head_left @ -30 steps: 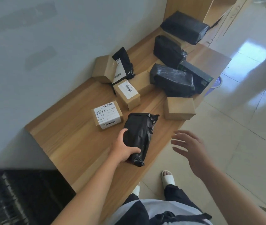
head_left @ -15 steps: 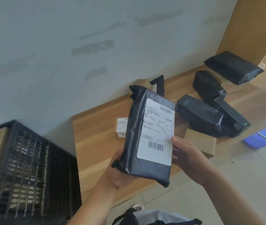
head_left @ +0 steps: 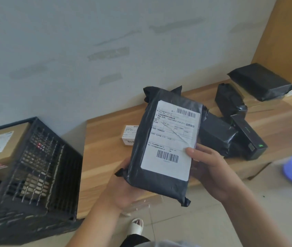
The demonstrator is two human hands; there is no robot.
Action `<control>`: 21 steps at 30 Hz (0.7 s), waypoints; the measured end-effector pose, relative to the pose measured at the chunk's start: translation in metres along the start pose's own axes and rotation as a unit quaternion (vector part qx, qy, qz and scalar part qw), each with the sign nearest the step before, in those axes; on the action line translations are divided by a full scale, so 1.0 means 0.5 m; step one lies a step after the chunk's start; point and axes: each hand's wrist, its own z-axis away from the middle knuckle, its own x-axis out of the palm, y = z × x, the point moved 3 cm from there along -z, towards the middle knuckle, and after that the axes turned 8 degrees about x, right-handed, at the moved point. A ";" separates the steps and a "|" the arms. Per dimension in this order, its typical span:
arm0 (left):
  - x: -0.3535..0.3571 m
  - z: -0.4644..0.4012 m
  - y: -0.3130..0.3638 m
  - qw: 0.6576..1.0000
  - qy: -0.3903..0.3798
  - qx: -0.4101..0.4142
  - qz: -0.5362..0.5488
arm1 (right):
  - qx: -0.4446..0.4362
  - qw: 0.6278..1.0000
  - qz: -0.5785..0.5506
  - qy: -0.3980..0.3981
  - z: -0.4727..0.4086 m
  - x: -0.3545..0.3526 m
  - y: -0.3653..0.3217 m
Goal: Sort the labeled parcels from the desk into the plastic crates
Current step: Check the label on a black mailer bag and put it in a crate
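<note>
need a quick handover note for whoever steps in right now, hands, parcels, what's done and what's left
Left hand: grips the black bagged parcel from below, label side up.
Right hand: steadies its right edge, thumb on the label.
Black crate, left of the desk: holds a labelled cardboard box.
On the desk: a small white-labelled box and several black-wrapped parcels.
Done: at least one box crated.
Left: crate the held parcel, then clear the desk.
</note>
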 end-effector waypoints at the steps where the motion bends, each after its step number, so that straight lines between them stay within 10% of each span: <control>1: -0.005 -0.002 0.014 0.999 0.025 0.024 0.001 | -0.014 1.000 0.013 0.001 0.003 0.002 -0.022; 5: -0.026 0.032 0.085 0.977 0.181 0.060 -0.094 | -0.060 0.997 0.053 -0.006 0.021 0.016 -0.086; 21: 0.044 0.116 0.050 0.969 0.120 0.089 -0.198 | -0.037 0.993 0.096 -0.058 0.078 0.016 -0.072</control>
